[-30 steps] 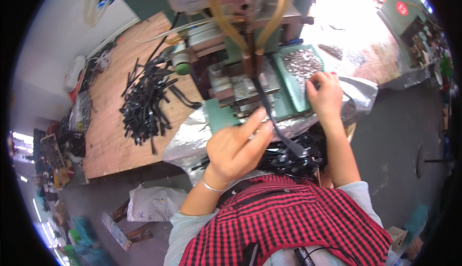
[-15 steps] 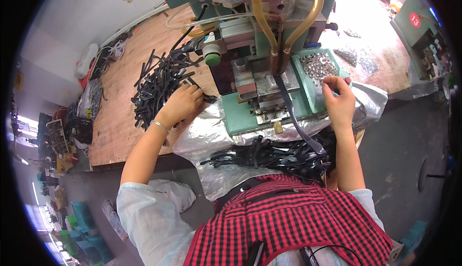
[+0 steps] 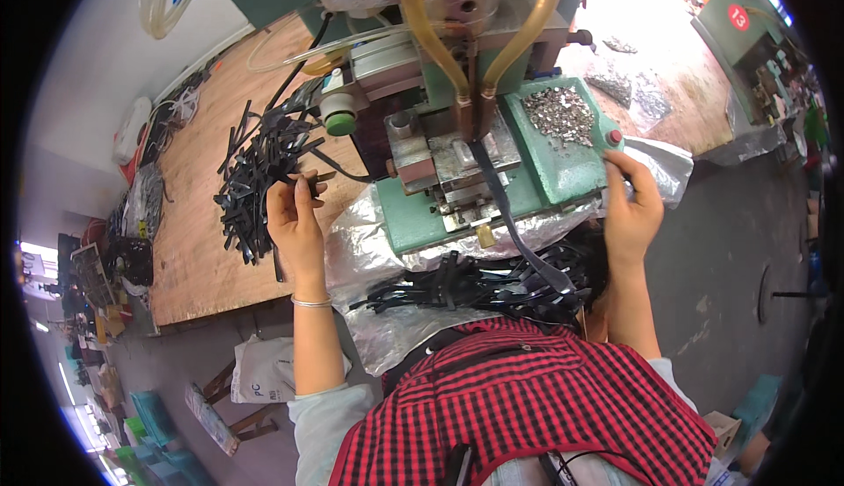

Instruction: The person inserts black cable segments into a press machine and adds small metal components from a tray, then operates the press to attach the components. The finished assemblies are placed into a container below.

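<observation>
Black, flat and matte, a narrow strap is pinched between thumb and fingertips of the left hand, closed on it at the near edge of a loose pile of like straps on the wooden bench. A thin metal bangle is seen on that wrist. The right hand is held at the right edge of the green machine base, fingers curled beside a red button; whether anything is gripped there cannot be told. One long black strap is laid from under the press head down over the base front. A shallow green tray heaped with small bright metal pieces is set at the base's right end. Crinkled silvery foil sheeting is draped below the machine, and a tangled bundle of black straps lies in it, just above the red-and-black checked shirt. Amber translucent hoses are looped above the press.
</observation>
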`<state>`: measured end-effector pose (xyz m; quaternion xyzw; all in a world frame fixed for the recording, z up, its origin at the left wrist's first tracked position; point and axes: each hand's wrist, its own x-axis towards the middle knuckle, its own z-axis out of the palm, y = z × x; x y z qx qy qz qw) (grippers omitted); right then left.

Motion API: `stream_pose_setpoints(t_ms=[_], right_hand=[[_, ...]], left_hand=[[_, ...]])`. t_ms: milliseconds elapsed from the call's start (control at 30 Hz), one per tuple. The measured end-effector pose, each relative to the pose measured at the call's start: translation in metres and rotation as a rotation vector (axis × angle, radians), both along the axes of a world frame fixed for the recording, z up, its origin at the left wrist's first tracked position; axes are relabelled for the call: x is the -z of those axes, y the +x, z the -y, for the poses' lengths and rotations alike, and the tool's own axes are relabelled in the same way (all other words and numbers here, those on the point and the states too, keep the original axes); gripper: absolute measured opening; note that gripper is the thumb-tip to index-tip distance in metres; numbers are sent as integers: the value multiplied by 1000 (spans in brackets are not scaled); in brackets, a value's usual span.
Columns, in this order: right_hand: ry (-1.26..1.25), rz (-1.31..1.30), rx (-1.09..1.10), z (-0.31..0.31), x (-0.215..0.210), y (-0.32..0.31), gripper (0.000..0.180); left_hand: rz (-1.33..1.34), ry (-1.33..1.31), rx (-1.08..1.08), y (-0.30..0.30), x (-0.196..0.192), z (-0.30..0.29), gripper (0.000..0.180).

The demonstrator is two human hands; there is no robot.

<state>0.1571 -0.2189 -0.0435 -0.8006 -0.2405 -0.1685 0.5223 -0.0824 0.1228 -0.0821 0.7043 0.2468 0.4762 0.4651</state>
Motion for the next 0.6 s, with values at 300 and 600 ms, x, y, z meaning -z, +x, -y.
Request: stream_pose_setpoints(t_ms=[300, 600], right_hand=[[329, -17, -400, -115, -39, -26, 27], [556, -382, -576, -117, -49, -41, 46]], left_hand=[[67, -92, -100, 17, 38, -5, 7], [243, 364, -44, 46, -78, 81, 3]])
